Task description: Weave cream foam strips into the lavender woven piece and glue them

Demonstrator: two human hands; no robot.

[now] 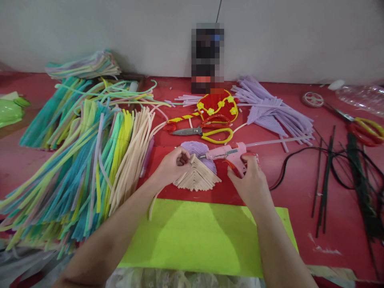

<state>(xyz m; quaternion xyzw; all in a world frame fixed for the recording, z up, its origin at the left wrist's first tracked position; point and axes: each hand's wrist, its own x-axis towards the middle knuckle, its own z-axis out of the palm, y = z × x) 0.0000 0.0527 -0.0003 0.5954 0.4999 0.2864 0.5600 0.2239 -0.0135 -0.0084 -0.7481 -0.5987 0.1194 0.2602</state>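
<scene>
My right hand point(250, 176) is wrapped around the handle of a pink hot glue gun point(229, 153), with a long clear glue stick point(279, 140) poking out of its back. The nozzle points left, close to my left hand point(177, 165). The fingers of that hand are pinched at the top of a beige fan-shaped piece made of pipe cleaners point(196, 180). A loose beige pipe cleaner point(152, 206) trails below my left wrist. Behind the beige fan lies a rounded lilac pipe-cleaner piece point(192, 147), partly covered by it. Both rest on the red table point(168, 192).
Bundles of coloured pipe cleaners point(75, 160) fill the left side. Yellow-handled scissors point(207, 134) and a red-and-yellow flowered piece point(220, 106) lie behind. Lilac pipe cleaners point(276, 108) are back right; dark stems point(325, 184) and a black cord point(285, 164) lie right. A yellow-green sheet point(198, 240) is in front.
</scene>
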